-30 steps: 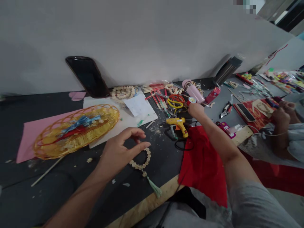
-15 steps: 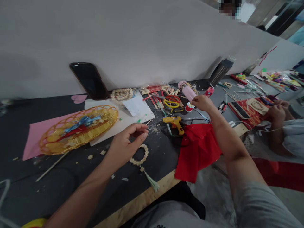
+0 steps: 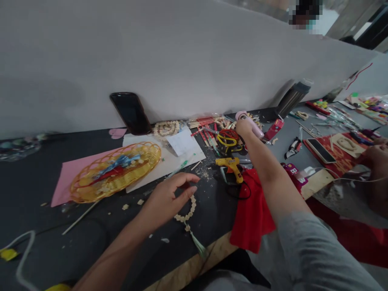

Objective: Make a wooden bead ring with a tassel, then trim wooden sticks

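Observation:
My left hand [image 3: 171,196] hovers over the dark tabletop with thumb and index finger curved and apart, holding nothing. Beneath it lies a bracelet of pale beads [image 3: 193,208] with a light green tassel [image 3: 197,243], partly covered by the hand. My right hand [image 3: 243,127] reaches to the back of the table, beside a pink bottle [image 3: 256,128] lying on its side. Its fingers are hidden, so any grip there cannot be made out. Yellow-handled scissors [image 3: 226,140] lie just left of it. Nearer me are a yellow glue gun [image 3: 229,166] and red cloth [image 3: 250,218].
A yellow wicker basket [image 3: 144,178] stands at left on pink and white sheets. A phone [image 3: 131,113] leans on the wall [image 3: 182,60]. Toward the right are a dark bottle [image 3: 293,98], pliers [image 3: 293,148], another phone [image 3: 321,150] and another person's hand [image 3: 378,159].
My right hand has moved from the red thread spool back and left to the pink bottle's end. The spool is out of sight now. My left hand keeps its pose over the bracelet; the view has shifted.

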A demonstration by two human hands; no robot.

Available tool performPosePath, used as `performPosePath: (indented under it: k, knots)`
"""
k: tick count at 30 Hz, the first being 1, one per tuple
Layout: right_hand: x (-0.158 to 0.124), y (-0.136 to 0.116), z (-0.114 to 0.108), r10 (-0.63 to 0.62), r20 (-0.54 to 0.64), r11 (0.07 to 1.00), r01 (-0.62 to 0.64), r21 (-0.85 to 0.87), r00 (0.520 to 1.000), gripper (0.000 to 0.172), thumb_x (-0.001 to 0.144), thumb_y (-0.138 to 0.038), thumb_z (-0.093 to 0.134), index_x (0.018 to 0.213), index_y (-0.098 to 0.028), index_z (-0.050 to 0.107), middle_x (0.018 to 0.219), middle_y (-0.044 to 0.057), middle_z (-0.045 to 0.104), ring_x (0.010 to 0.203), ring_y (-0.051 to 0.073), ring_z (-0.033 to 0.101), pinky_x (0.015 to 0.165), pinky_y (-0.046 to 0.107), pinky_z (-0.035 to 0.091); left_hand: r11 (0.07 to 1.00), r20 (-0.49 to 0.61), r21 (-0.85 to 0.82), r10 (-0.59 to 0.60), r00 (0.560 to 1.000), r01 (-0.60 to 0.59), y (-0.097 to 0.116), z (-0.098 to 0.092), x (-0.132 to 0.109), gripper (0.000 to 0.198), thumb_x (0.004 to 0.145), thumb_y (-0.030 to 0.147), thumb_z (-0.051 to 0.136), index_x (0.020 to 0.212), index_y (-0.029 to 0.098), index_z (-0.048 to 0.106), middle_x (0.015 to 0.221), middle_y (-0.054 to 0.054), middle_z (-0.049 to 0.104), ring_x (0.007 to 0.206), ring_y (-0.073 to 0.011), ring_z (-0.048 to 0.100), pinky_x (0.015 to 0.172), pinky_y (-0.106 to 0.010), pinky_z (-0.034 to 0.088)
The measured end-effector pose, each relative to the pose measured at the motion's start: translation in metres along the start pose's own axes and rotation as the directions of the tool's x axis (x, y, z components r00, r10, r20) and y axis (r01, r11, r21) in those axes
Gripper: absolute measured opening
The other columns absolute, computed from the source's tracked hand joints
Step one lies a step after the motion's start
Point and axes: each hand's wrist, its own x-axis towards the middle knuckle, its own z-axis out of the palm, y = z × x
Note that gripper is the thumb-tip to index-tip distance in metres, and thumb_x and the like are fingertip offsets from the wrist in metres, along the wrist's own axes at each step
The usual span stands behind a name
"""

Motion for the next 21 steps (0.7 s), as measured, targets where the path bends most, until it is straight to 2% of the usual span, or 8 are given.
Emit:
performPosePath:
  k: [3, 6, 12, 17, 21]
  knots:
    - [0.011, -0.003, 0.008, 0.111, -0.052, 0.994, -0.112, 0.001, 0.992, 0.034, 0.096, -0.029, 0.056, 0.123, -0.008, 0.060, 0.122, 0.018, 0.062, 0.110, 0.026, 0.063, 0.091, 0.042, 0.053, 1.000, 0.009, 0.006, -0.005, 1.000, 0.005, -0.007, -0.002, 0.004, 0.031, 0.088, 0.044, 0.054, 0.104, 0.023, 0.068, 0.102, -0.004, 0.072, 0.090, -0.0193, 0.067, 0.077, -0.027, 0.052]
    - [0.016, -0.003, 0.012, 0.148, -0.097, 0.989, -0.145, 0.035, 0.984, 0.033, 0.096, -0.016, 0.047, 0.121, -0.001, 0.063, 0.117, 0.029, 0.065, 0.114, 0.031, 0.063, 0.092, 0.038, 0.051, 1.000, 0.011, -0.002, -0.007, 1.000, 0.007, -0.011, -0.002, 0.009, 0.030, 0.087, 0.043, 0.054, 0.103, 0.023, 0.069, 0.101, -0.003, 0.072, 0.090, -0.0194, 0.067, 0.079, -0.028, 0.052]
    - [0.014, -0.001, 0.010, 0.143, -0.131, 0.986, -0.129, 0.110, 0.981, 0.033, 0.089, -0.012, 0.050, 0.115, -0.002, 0.067, 0.114, 0.029, 0.067, 0.113, 0.031, 0.065, 0.091, 0.036, 0.050, 1.000, 0.032, -0.027, 0.012, 0.999, -0.011, -0.014, 0.002, 0.015, 0.030, 0.087, 0.041, 0.054, 0.103, 0.022, 0.069, 0.099, -0.003, 0.073, 0.090, -0.0194, 0.067, 0.078, -0.028, 0.052]
    - [0.012, 0.010, -0.016, 0.134, -0.210, 0.974, -0.091, 0.206, 0.968, 0.028, 0.087, -0.017, 0.053, 0.107, -0.006, 0.068, 0.112, 0.024, 0.069, 0.110, 0.030, 0.065, 0.090, 0.034, 0.049, 0.999, 0.023, -0.048, 0.002, 1.000, -0.001, -0.016, 0.000, 0.015, 0.031, 0.086, 0.043, 0.054, 0.103, 0.022, 0.070, 0.099, -0.003, 0.073, 0.087, -0.0192, 0.067, 0.074, -0.027, 0.052]
    - [0.014, 0.019, -0.051, 0.159, -0.284, 0.945, -0.063, 0.321, 0.945, 0.023, 0.089, -0.023, 0.049, 0.091, -0.012, 0.069, 0.089, 0.015, 0.072, 0.090, 0.024, 0.068, 0.080, 0.032, 0.051, 0.999, 0.037, -0.045, 0.019, 0.999, -0.017, -0.015, 0.000, 0.017, 0.031, 0.086, 0.043, 0.054, 0.101, 0.022, 0.070, 0.098, -0.004, 0.073, 0.087, -0.0195, 0.067, 0.074, -0.027, 0.052]
